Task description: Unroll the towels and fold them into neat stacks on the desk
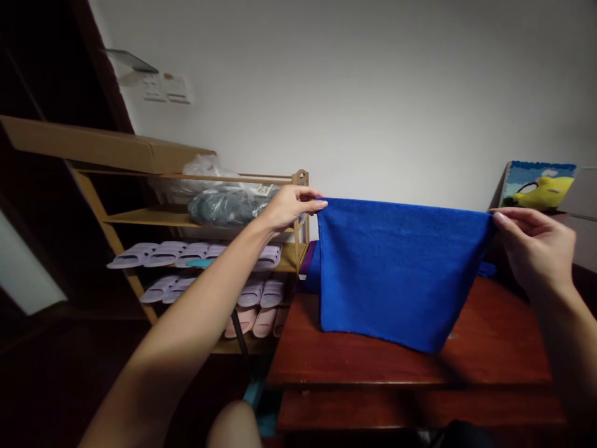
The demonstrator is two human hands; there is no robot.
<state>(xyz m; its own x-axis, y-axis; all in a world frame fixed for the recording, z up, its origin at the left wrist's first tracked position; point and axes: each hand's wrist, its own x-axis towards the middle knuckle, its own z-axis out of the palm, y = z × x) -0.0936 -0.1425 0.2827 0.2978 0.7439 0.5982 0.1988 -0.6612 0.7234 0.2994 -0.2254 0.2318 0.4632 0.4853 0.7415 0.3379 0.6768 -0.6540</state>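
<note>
A blue cloth (396, 274) hangs spread out between my two hands, over a reddish-brown wooden table (504, 348). My left hand (293, 206) pinches its upper left corner between thumb and fingers. At the upper right corner, my right hand (536, 239) has the cloth gripped the same way. The top edge is stretched nearly straight, and the lower edge hangs loose in front of the tabletop. Behind the cloth, part of the table and some blue and purple material (311, 267) are hidden.
To the left stands a wooden rack (298, 249) with lilac slippers (168, 252), pink slippers (265, 320) and a plastic-wrapped bundle (228, 205). A long cardboard box (93, 146) lies on top. A painted picture (541, 186) leans at the back right.
</note>
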